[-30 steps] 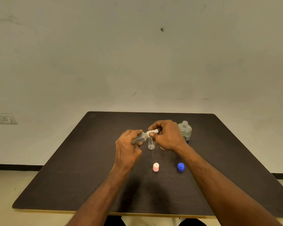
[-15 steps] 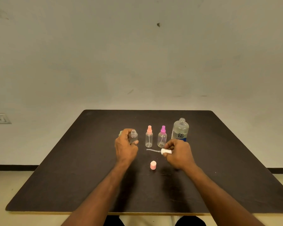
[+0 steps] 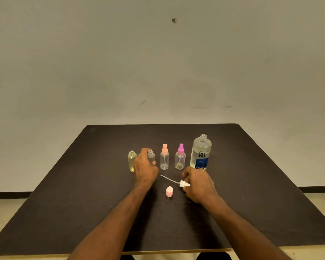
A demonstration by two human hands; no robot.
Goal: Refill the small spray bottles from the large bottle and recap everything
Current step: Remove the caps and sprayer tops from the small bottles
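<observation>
The left hand grips an uncapped clear small spray bottle standing on the dark table, while the right hand pinches a white spray pump head whose dip tube points toward 10 o'clock. A pink cap stands between the wrists; an open yellowish bottle sits at the left hand's 9 o'clock, and at its 3 o'clock stand a peach-topped sprayer, a magenta-topped sprayer and the uncapped large bottle

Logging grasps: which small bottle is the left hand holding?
The uncapped clear bottle, second from left; the left hand wraps it. The yellowish one and both capped ones stand untouched.
</observation>
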